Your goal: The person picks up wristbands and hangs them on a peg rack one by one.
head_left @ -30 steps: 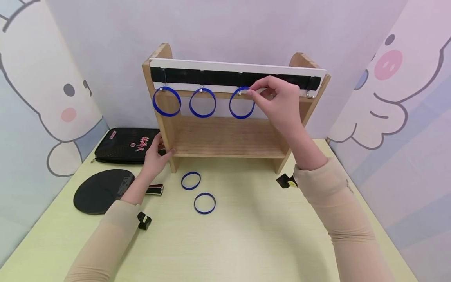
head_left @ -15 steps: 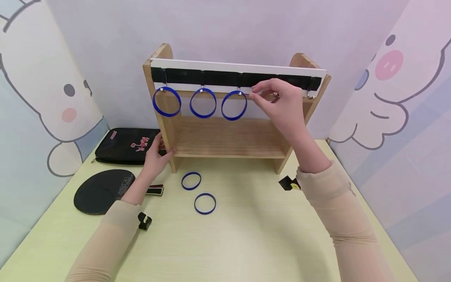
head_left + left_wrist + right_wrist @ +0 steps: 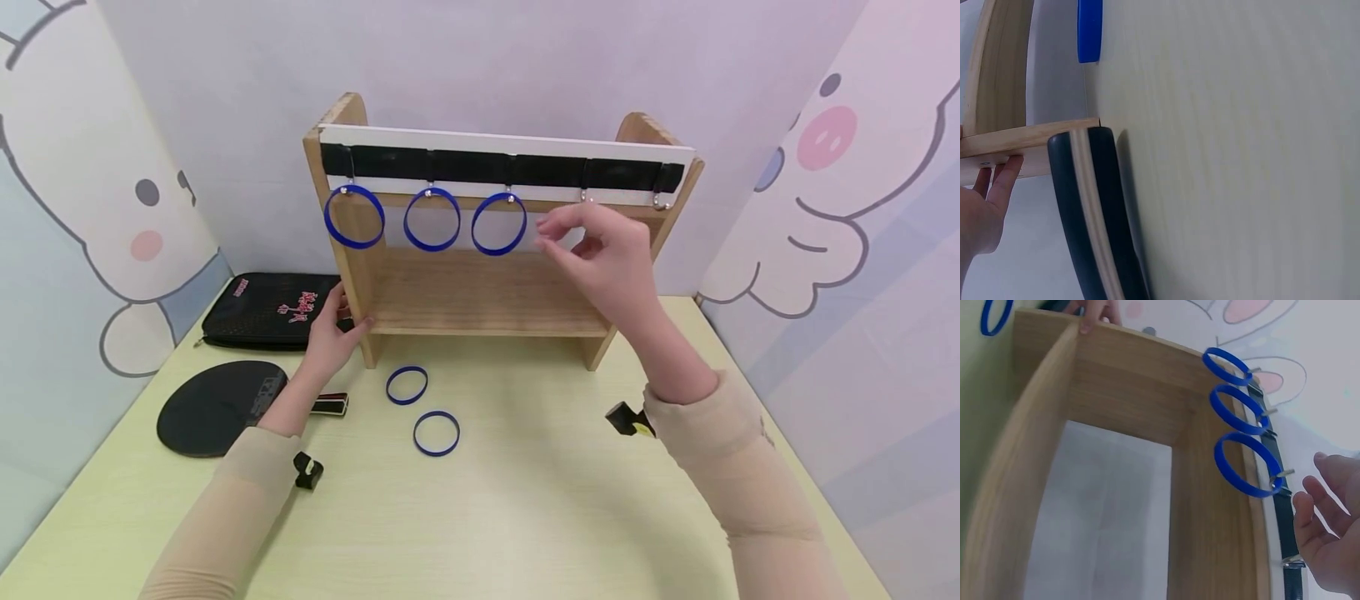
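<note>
Three blue rings hang from metal hooks on the white and black strip (image 3: 555,168) across the front of a small wooden shelf (image 3: 480,287). The third blue ring (image 3: 498,225) hangs nearest my right hand (image 3: 607,254), which is apart from it, holds nothing and has loosely curved fingers. My left hand (image 3: 333,342) grips the shelf's left side panel (image 3: 1029,137), fingers on the outer face and thumb round the front edge. On the table lie two more blue rings, one blue ring (image 3: 407,385) near the shelf's left foot and another blue ring (image 3: 437,433) in front of it.
A black table tennis bat (image 3: 217,408) lies at the left, its handle partly behind my left forearm. Beyond it sits a black zip case (image 3: 262,308). Two hooks at the strip's right end, including the last hook (image 3: 660,200), carry no ring. Patterned panels enclose the table.
My right hand has let go of the third ring, which now hangs freely from its hook, and has drawn down and slightly right. My left hand stays on the shelf.
</note>
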`<state>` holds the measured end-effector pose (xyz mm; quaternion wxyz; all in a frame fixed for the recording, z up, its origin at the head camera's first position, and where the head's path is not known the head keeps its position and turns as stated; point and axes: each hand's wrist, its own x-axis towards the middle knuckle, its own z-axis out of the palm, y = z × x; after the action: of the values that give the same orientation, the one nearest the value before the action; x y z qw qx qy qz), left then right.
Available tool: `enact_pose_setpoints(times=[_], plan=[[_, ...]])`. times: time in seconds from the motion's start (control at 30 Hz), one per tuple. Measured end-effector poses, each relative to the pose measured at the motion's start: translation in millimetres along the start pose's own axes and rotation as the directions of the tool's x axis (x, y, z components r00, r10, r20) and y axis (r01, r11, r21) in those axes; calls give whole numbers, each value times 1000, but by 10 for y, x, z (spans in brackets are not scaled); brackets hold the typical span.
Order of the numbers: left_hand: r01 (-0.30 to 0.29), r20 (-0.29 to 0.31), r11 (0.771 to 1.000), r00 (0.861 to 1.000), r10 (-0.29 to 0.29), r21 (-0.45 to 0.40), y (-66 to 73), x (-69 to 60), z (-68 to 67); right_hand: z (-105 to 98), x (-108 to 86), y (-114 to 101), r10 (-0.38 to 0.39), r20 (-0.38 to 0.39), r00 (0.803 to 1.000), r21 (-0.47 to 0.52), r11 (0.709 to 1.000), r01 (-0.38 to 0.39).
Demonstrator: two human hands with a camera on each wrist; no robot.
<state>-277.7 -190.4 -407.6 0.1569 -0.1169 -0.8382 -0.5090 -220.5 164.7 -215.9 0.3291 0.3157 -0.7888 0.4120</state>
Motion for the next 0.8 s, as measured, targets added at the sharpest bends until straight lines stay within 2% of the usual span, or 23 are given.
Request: enact_pose_setpoints(times=[0.17, 0.3, 0.53, 0.7, 0.8], plan=[[0, -2, 1000, 1000, 0, -4, 15, -5, 0, 110, -120, 45, -55, 74, 996, 48, 998, 52], [2, -5, 1000, 1000, -2, 2, 13, -4, 3, 215, -233, 104, -66, 143, 988, 59, 997, 58], [0, -4, 1000, 1000, 0, -1, -2, 2, 1, 423, -489, 212, -4, 239, 971, 30, 1000, -4], [6, -2, 1000, 1000, -6, -4, 2, -1, -2, 582, -665, 275, 57, 308, 950, 44, 996, -75], [7, -2, 1000, 1000, -7, -5, 11, -3, -4, 684, -768, 315, 67, 347, 936, 38, 996, -86]])
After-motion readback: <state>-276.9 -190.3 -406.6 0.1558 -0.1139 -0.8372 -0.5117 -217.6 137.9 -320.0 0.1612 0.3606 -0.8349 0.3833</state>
